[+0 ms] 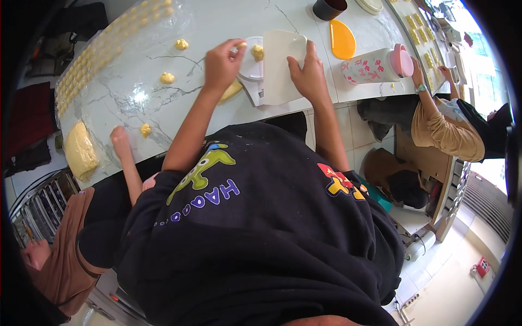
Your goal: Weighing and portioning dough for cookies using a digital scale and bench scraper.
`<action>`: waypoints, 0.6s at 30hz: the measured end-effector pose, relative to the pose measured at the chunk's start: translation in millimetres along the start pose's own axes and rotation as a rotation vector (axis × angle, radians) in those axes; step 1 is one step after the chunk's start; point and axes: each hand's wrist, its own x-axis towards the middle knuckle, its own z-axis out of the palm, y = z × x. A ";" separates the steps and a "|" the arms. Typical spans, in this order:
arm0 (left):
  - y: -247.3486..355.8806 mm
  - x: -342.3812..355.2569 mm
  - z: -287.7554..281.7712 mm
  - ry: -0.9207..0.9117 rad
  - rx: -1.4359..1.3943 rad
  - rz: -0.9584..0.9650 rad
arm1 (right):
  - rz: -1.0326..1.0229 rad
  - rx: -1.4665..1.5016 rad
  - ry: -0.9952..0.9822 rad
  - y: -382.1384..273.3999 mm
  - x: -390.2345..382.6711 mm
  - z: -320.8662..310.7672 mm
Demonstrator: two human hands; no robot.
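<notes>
My right hand point(309, 76) grips a white flat dough scraper point(280, 68), held upright beside a small kitchen scale point(251, 69). On the scale's round white plate rests a lump of yellow dough point(258, 52). Just left of the plate, my left hand point(222, 66) pinches a small bit of dough point(241, 45) between thumb and fingertips. A larger piece of dough point(231, 92) lies on the table below my left wrist, partly hidden by my forearm. The scraper covers the right part of the scale.
Separate dough lumps point(167, 77) dot the marble table point(201, 22); dough balls point(95, 57) under plastic and a big dough block point(80, 149) lie left. A co-worker's hand point(120, 140) is nearby. Rightward are an orange scraper point(343, 41), a pink-lidded bottle point(370, 66) and another worker.
</notes>
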 end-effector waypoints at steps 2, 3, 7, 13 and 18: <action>-6.5 -6.5 -17.3 0.094 -0.017 0.020 | 0.016 0.038 0.045 -1.5 0.4 -8.9; -13.7 -10.3 -27.7 0.111 -0.001 0.089 | 0.021 0.039 0.042 3.1 0.1 -14.1; -35.9 -46.2 -51.6 -0.043 -0.015 -0.063 | -0.062 0.100 0.219 16.3 1.9 -41.1; -63.9 -83.5 -59.9 -0.266 0.003 -0.137 | -0.109 0.030 0.217 5.2 -0.9 -49.3; -67.4 -76.5 -60.2 -0.337 -0.036 -0.217 | -0.067 0.115 0.155 9.9 -3.0 -38.6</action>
